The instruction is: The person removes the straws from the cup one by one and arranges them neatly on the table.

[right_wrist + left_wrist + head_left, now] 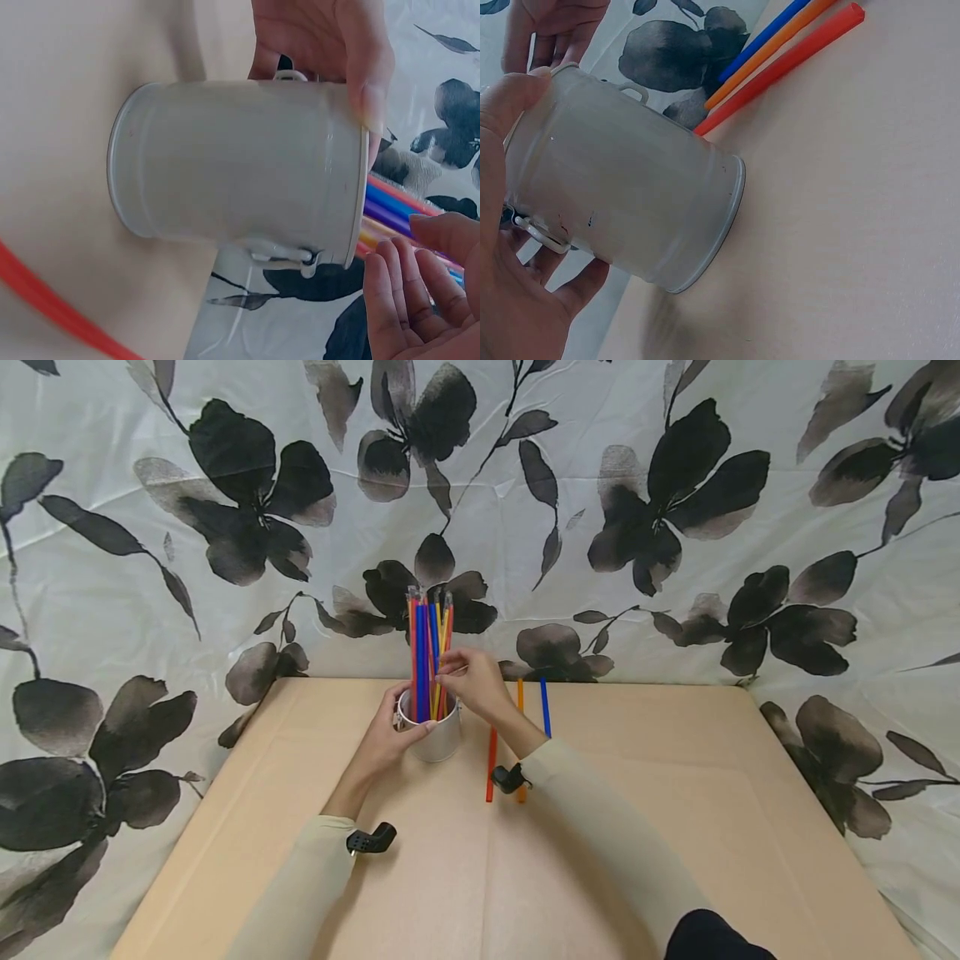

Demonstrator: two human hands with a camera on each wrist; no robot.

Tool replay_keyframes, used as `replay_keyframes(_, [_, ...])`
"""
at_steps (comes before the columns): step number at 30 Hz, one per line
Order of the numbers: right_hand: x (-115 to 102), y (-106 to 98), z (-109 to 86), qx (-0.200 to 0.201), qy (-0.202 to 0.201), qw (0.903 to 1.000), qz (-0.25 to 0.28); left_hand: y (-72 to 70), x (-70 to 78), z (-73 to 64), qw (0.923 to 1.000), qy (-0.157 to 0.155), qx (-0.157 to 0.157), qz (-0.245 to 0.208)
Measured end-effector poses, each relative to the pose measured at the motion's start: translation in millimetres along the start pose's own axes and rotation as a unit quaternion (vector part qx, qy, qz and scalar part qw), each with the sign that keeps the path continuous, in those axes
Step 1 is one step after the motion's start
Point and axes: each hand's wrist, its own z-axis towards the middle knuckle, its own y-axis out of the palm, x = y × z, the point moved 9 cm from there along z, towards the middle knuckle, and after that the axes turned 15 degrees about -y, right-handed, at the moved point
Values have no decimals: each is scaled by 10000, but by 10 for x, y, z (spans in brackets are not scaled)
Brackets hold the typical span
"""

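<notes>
Our pale sleeves (615, 827) reach over the tan table (735, 793). Near its twelve o'clock edge is a smooth off-white pail (438, 743) with dark specks. Our left hand (386, 739) grips its nine o'clock side. Our right hand (476, 681) bends its fingers by bright straws (422, 652) inside, bottoms hidden; we can't tell if it pinches one. At three o'clock, our right arm (522, 735) partly covers three loose straws (491, 768).

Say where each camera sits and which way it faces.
Head: on the head, facing forward and down over the light-brown flat table; pale-sleeved arms, left hand and right hand show.
Left wrist: on that wrist, facing the grey cylindrical metal bucket; both hands show partly.
Right wrist: likewise, facing the bucket; both hands show partly.
Both wrist views share the bucket and a red plastic tube.
</notes>
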Motion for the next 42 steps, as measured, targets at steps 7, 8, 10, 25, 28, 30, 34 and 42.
replay_keyframes(7, [-24, 109, 72, -122, -46, 9999, 25, 19, -2, 28, 10000, 31, -48, -65])
replay_keyframes(8, [-29, 121, 83, -131, -75, 9999, 23, 25, 2, 30, 9999, 51, -64, -75])
replay_keyframes(10, [-48, 138, 101, -142, -145, 9998, -29, 30, 4, 35, 9999, 52, -71, -116])
replay_keyframes(25, [-114, 195, 122, -206, -262, 9992, -210, 46, 24, 58, 9997, 140, -69, -191])
replay_keyframes(28, [-125, 212, 117, -225, -270, 9990, -265, 44, 29, 63, 9996, 204, -32, -201])
replay_keyframes(30, [-128, 217, 115, -218, -240, 9990, -319, 41, 27, 63, 9997, 207, -4, -165])
replay_keyframes(34, [-117, 224, 115, -158, -207, 9991, -340, 48, 8, 61, 9999, 97, -9, -37])
replay_keyframes(42, [-99, 287, 111, -209, -147, 9991, -352, 63, 274, -99, 9997, -65, -87, 226])
